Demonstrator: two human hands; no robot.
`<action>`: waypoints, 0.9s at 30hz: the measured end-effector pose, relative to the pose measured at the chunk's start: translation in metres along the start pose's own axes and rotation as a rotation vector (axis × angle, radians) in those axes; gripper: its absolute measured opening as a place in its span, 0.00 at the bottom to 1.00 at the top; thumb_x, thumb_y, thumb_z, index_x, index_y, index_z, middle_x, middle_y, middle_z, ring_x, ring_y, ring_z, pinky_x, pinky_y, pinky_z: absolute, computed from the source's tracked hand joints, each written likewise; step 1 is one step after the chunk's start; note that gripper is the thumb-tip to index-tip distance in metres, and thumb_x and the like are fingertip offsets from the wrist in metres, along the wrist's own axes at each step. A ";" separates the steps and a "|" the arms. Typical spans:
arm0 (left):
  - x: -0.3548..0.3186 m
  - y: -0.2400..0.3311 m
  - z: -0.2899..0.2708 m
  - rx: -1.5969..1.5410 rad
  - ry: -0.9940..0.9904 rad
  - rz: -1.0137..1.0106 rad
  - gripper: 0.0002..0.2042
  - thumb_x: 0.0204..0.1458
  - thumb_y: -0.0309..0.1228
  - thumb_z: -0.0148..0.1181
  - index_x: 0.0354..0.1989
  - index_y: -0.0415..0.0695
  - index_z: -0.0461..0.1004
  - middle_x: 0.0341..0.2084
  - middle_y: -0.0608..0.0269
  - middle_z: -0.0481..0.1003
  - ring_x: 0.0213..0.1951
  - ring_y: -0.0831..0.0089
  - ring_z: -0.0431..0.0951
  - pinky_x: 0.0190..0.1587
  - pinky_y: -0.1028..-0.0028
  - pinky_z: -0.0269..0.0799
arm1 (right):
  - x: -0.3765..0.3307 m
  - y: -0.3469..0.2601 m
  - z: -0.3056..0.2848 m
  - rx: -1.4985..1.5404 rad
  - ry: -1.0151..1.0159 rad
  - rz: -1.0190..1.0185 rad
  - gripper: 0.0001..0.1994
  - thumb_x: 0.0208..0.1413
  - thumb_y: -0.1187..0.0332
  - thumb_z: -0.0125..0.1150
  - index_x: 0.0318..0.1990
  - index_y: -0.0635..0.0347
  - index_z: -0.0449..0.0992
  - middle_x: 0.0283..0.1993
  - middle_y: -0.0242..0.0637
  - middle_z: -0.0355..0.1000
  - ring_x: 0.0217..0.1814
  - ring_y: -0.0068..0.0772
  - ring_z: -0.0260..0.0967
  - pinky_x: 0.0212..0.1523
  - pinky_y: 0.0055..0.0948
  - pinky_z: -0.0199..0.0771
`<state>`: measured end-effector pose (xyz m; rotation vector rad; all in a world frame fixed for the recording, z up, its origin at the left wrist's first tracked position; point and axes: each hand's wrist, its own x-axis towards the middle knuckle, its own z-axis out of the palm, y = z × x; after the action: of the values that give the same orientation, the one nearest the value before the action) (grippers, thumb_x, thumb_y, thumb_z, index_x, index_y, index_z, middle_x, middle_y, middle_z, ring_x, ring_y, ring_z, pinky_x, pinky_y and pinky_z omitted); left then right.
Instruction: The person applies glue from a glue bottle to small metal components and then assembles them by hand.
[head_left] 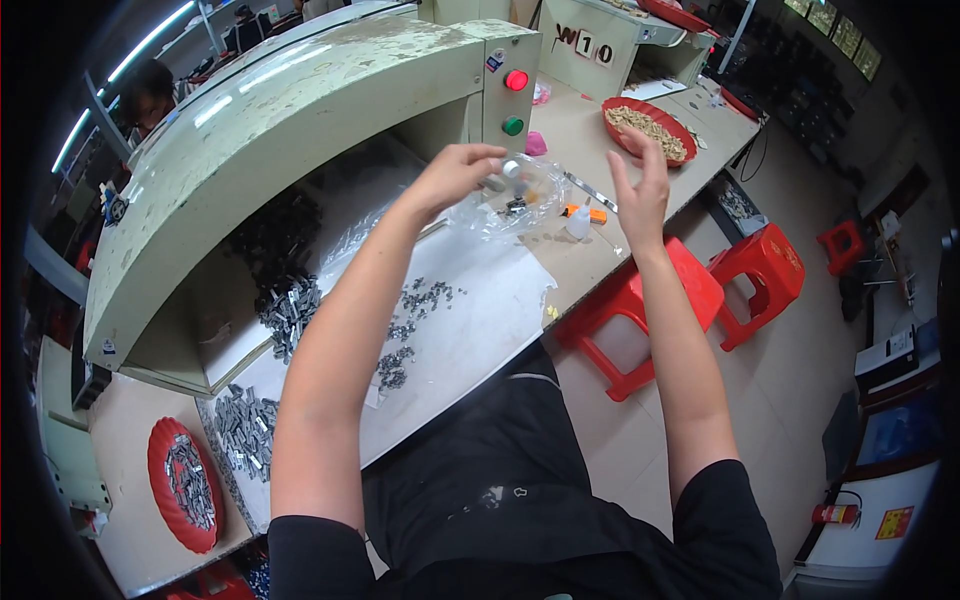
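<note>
My left hand (pixel 462 178) hovers over the far end of the white work sheet (pixel 490 300), its fingers stretched to the right and loosely bent. Just past its fingertips is a small white round piece (pixel 512 169); no grip on it shows. Beneath lies a crumpled clear plastic bag (pixel 540 195) with small dark pieces (pixel 515 206) by it. My right hand (pixel 643 185) is raised over the table edge, thumb and fingers apart, holding nothing visible. A thin silver tool (pixel 590 191), a white squeeze bottle (pixel 579 222) and an orange item (pixel 598 215) lie between the hands.
A pale arched machine hood (pixel 330 95) covers the left side. Small grey metal parts (pixel 245 430) lie in heaps on the sheet. Red trays hold grey parts (pixel 190 485) and tan pieces (pixel 645 130). Red stools (pixel 690 290) stand right of the table.
</note>
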<state>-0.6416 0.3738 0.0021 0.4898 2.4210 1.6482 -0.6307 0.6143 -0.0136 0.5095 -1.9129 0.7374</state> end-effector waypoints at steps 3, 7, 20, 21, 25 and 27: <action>-0.040 0.011 -0.009 -0.149 0.111 0.058 0.16 0.53 0.29 0.45 0.51 0.39 0.64 0.41 0.59 0.70 0.42 0.75 0.70 0.46 0.75 0.65 | -0.038 0.010 -0.009 0.256 0.022 0.498 0.12 0.48 0.72 0.54 0.42 0.59 0.68 0.39 0.37 0.66 0.38 0.28 0.65 0.35 0.26 0.66; -0.106 0.001 0.000 -0.698 0.248 0.013 0.18 0.56 0.30 0.40 0.54 0.39 0.59 0.49 0.51 0.65 0.48 0.66 0.68 0.51 0.71 0.64 | -0.096 -0.018 -0.016 0.224 -0.097 0.449 0.07 0.49 0.75 0.52 0.36 0.62 0.70 0.32 0.37 0.69 0.32 0.28 0.67 0.32 0.23 0.67; -0.226 -0.049 0.032 -1.626 0.341 0.300 0.33 0.51 0.58 0.29 0.62 0.51 0.42 0.60 0.50 0.44 0.57 0.61 0.55 0.59 0.56 0.45 | -0.111 -0.228 0.058 0.850 -0.244 0.369 0.16 0.50 0.70 0.51 0.47 0.63 0.66 0.46 0.40 0.66 0.48 0.32 0.63 0.50 0.25 0.58; -0.231 -0.052 0.036 -1.624 0.330 0.294 0.33 0.51 0.58 0.29 0.62 0.51 0.42 0.60 0.50 0.44 0.57 0.61 0.55 0.59 0.56 0.45 | -0.118 -0.228 0.065 0.845 -0.234 0.373 0.16 0.50 0.70 0.51 0.47 0.63 0.66 0.46 0.40 0.66 0.48 0.32 0.63 0.50 0.25 0.58; -0.245 -0.057 0.047 -1.272 0.469 0.283 0.37 0.48 0.63 0.25 0.63 0.51 0.38 0.62 0.52 0.40 0.61 0.61 0.47 0.60 0.58 0.37 | -0.137 -0.244 0.068 1.305 -0.924 1.325 0.14 0.56 0.66 0.45 0.47 0.65 0.66 0.48 0.35 0.63 0.48 0.21 0.60 0.49 0.22 0.58; -0.252 -0.054 0.052 -1.061 0.503 0.247 0.39 0.47 0.64 0.24 0.63 0.50 0.37 0.62 0.52 0.38 0.62 0.61 0.44 0.61 0.59 0.34 | -0.148 -0.263 0.061 1.255 -0.936 1.321 0.15 0.57 0.64 0.44 0.46 0.66 0.65 0.48 0.37 0.63 0.49 0.23 0.60 0.49 0.24 0.59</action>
<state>-0.3997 0.3095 -0.0780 0.1890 1.3320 3.0672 -0.4414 0.3856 -0.0961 0.2059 -2.2547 3.0682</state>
